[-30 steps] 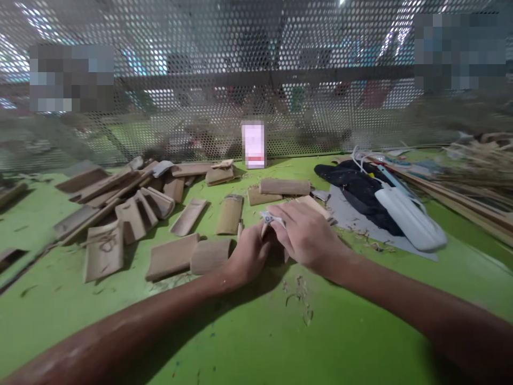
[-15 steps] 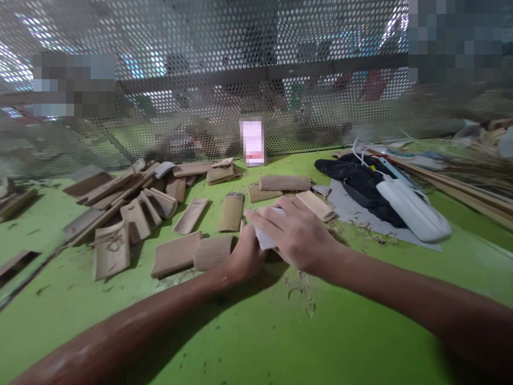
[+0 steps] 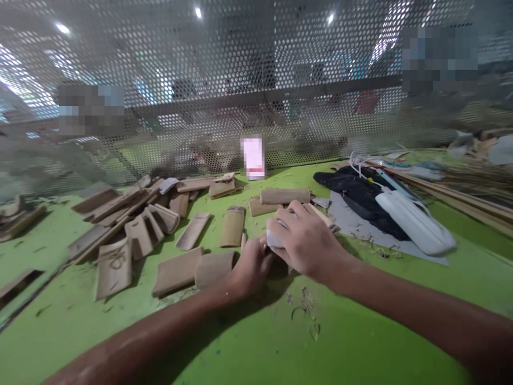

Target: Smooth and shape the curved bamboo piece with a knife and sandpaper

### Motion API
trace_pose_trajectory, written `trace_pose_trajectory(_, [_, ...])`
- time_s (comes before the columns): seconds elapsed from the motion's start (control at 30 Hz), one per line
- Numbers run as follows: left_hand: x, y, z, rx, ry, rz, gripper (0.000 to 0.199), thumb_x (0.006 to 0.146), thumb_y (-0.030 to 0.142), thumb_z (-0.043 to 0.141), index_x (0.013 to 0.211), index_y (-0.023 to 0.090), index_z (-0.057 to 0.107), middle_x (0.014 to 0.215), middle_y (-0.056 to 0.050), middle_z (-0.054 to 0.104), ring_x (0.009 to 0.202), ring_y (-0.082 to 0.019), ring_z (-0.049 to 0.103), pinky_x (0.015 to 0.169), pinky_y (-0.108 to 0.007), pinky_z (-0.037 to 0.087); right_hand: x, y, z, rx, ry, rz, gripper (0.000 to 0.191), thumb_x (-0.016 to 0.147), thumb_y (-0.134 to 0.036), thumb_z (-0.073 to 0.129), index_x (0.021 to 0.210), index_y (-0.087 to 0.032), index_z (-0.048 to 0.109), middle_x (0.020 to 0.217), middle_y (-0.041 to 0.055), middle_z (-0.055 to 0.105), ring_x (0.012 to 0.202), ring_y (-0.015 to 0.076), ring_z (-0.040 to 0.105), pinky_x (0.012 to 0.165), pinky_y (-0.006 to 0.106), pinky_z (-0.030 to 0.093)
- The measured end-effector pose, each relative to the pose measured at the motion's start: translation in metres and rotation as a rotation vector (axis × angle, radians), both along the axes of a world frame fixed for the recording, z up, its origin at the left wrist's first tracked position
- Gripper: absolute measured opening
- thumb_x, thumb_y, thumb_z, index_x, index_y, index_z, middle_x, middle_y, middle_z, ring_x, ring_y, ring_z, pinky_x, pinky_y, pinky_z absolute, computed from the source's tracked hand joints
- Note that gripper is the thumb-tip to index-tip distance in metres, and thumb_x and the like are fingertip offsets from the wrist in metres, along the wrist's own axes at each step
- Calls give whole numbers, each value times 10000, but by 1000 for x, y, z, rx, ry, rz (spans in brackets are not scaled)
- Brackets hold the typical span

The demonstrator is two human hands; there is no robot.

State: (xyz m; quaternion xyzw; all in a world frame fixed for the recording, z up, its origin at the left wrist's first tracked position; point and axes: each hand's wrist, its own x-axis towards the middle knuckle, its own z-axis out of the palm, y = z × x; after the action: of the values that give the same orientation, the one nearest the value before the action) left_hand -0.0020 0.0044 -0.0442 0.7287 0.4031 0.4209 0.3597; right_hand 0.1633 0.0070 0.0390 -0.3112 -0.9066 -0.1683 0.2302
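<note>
My right hand (image 3: 308, 243) is closed over a folded pale grey sheet (image 3: 276, 238), whose edge shows beneath the curled fingers. Close against it, my left hand (image 3: 253, 266) is also closed, thumb side up. What the left fingers grip is hidden by both hands. Just left of them lie a curved bamboo piece (image 3: 215, 268) and a wider, flatter one (image 3: 178, 271). A greenish-tan bamboo piece (image 3: 232, 227) lies beyond the left hand. Past the right hand, one rounded bamboo piece (image 3: 285, 195) rests against another (image 3: 265, 206).
A heap of bamboo pieces (image 3: 120, 206) spreads over the green table (image 3: 240, 342) at left. At right are a black cloth (image 3: 356, 198), a white pouch-like object (image 3: 417, 222) and long strips (image 3: 452, 187). Shavings (image 3: 306, 307) lie nearby. A perforated metal screen (image 3: 224, 117) stands behind.
My right hand has shifted slightly right, and its fingers now cover more of the pale sheet. My left hand stays beside it. The view has tilted up, so everything sits lower.
</note>
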Motion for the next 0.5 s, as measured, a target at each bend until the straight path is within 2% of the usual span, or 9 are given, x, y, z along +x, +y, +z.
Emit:
trace_pose_trajectory(0.13, [0, 2, 1, 47, -51, 7, 96, 910, 194, 528, 893, 198, 623, 938, -75, 702, 799, -193, 606, 675, -321, 535, -1, -2, 0, -32, -24, 106, 311, 991, -359, 578, 1113, -98, 695, 1021, 150, 701, 897, 271, 539, 773, 424, 461])
trace_pose_trajectory(0.27, [-1, 1, 6, 20, -1, -24, 135, 861, 127, 525, 772, 200, 596, 781, -39, 681, 702, -170, 574, 616, -288, 510, 1, -4, 5, -35, -36, -1, 270, 994, -325, 567, 1059, -103, 708, 1006, 158, 700, 899, 275, 544, 770, 434, 468])
trace_pose_trajectory(0.43, [-7, -1, 0, 62, -40, 77, 34, 856, 191, 565, 841, 205, 594, 848, -47, 675, 751, -173, 576, 637, -286, 527, 0, -6, 8, -49, -76, 95, 344, 989, -395, 577, 1127, -106, 702, 1044, 155, 707, 939, 295, 560, 799, 452, 494])
trace_pose_trajectory(0.5, [-8, 0, -5, 58, 19, 79, 88, 876, 184, 549, 794, 206, 572, 804, -35, 650, 718, -162, 550, 619, -279, 511, -1, -6, 7, -54, -59, 42, 312, 993, -363, 573, 1111, -106, 704, 1049, 160, 708, 939, 293, 564, 786, 447, 496])
